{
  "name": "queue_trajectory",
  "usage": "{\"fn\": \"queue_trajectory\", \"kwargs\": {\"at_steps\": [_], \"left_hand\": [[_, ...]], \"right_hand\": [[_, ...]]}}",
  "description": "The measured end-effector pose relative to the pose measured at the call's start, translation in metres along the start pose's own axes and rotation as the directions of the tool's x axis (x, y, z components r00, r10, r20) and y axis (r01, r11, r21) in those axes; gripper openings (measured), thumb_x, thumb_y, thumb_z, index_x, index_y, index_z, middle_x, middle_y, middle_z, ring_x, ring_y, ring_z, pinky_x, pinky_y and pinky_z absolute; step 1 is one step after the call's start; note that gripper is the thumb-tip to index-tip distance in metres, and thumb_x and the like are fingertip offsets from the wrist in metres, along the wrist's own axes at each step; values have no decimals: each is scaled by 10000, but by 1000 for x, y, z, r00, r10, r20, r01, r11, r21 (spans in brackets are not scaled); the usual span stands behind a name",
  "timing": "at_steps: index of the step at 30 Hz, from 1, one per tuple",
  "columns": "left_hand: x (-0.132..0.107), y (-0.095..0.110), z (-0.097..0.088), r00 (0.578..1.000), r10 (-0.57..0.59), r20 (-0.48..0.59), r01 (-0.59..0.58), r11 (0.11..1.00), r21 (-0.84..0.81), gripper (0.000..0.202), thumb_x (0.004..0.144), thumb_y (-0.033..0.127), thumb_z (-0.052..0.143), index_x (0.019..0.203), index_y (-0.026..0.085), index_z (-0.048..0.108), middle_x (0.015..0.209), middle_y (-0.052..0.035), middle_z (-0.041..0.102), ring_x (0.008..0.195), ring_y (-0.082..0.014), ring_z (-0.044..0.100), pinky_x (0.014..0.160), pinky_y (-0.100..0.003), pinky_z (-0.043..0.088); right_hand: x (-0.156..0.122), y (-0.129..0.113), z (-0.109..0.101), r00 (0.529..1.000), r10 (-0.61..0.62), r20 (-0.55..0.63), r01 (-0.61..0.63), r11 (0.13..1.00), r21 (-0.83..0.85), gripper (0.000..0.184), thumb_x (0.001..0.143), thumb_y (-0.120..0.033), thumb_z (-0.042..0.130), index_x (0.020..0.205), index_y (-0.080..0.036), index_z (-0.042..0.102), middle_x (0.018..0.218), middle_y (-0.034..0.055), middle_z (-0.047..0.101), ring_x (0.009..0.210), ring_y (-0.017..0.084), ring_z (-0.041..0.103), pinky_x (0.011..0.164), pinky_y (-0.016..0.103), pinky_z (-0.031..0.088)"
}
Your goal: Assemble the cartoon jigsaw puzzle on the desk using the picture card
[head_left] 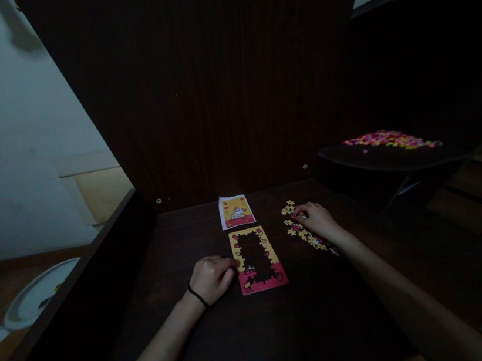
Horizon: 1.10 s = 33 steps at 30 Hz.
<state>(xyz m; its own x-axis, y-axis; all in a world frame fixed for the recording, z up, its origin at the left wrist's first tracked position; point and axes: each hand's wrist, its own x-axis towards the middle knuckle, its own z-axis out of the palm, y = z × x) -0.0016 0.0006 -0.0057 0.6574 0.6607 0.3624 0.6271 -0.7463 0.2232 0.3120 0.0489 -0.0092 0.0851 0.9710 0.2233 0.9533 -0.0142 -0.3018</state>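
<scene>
The puzzle (pixel 258 259) has its border joined, its middle bare — most remains; left hand (pixel 212 279) touches its edge, fingers curled shut; right hand (pixel 317 222) (fingers loosely spread) rests on loose pieces (pixel 290 209).

Tabletop (pixel 312 313): dark wood, smooth, with a low satin sheen. Back panel (pixel 220 88): dark wood, matt, fine vertical grain, with small pale fasteners (pixel 159 201) that look like metal. Puzzle frame (pixel 263 281): flat printed cardboard in yellow and red, matt. Loose pieces (pixel 293 224): the same printed card, die-cut edges. Reference card (pixel 236 211): thin printed paper with a white border, slightly glossy. Wristband (pixel 198 297) on the left wrist: thin, dark, material not discernible. Wall (pixel 9 146): pale, smooth, matt paint. Plate (pixel 34 296): white, smooth, glossy; ceramic or plastic cannot be told.
</scene>
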Motion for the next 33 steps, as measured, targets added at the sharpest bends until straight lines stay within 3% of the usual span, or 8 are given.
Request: {"fn": "queue_trajectory", "kwargs": {"at_steps": [8, 16, 22, 25, 28, 31, 33], "left_hand": [[0, 1, -1, 1000, -16, 14, 16, 1000, -15, 263, 784, 191, 368, 860, 201, 619, 739, -9, 663, 663, -136, 603, 643, -246, 463], [0, 1, -2, 1000, -18, 7, 18, 1000, -23, 266, 785, 191, 364, 858, 195, 619, 736, -12, 660, 654, -136, 599, 645, -251, 464], [-1, 0, -1, 1000, -23, 13, 24, 999, -30, 275, 793, 200, 356, 871, 200, 620, 755, -17, 659, 674, -139, 604, 649, -254, 468], [-1, -1, 0, 1000, -25, 16, 26, 999, -39, 283, 799, 203, 349, 880, 191, 620, 761, -26, 659, 684, -146, 608, 663, -267, 472], [-1, -2, 1, 1000, -23, 2, 23, 999, -44, 274, 794, 194, 357, 876, 190, 619, 767, -25, 660, 683, -145, 607, 660, -265, 473], [-1, -2, 2, 1000, -14, -17, 13, 999, -43, 267, 793, 191, 362, 868, 192, 618, 756, -21, 658, 665, -139, 602, 647, -258, 472], [-1, -2, 1, 1000, -12, -20, 11, 999, -44, 267, 794, 193, 360, 866, 188, 618, 745, -22, 654, 656, -138, 600, 643, -258, 471]], "right_hand": [[0, 0, 0, 1000, 10, -2, -10, 1000, -3, 181, 734, -331, 536, 767, -184, 637, 837, 60, 595, 810, 188, 547, 715, 269, 375], [0, -1, 1, 1000, 5, -3, -4, 998, 55, 119, 724, -275, 540, 706, -168, 591, 790, 50, 590, 775, 177, 552, 692, 263, 382], [-1, -3, 0, 999, 31, -14, -27, 979, 202, 75, 673, -251, 575, 657, -180, 556, 697, 32, 610, 684, 166, 562, 609, 258, 388], [-2, -8, -1, 997, 76, -13, -64, 914, 400, 78, 661, -253, 576, 664, -175, 563, 665, 23, 621, 622, 149, 571, 573, 250, 406], [-3, -16, -3, 995, 78, 57, -96, 773, 627, 102, 642, -265, 583, 671, -167, 585, 697, 26, 641, 657, 151, 593, 612, 261, 438], [-5, -24, -3, 987, -9, 161, -118, 639, 760, 140, 634, -290, 587, 685, -161, 610, 738, 34, 656, 723, 162, 605, 682, 289, 455], [-6, -28, -2, 980, -72, 186, -103, 617, 780, 155, 625, -297, 598, 684, -157, 625, 754, 38, 659, 750, 168, 604, 719, 306, 453]]}}
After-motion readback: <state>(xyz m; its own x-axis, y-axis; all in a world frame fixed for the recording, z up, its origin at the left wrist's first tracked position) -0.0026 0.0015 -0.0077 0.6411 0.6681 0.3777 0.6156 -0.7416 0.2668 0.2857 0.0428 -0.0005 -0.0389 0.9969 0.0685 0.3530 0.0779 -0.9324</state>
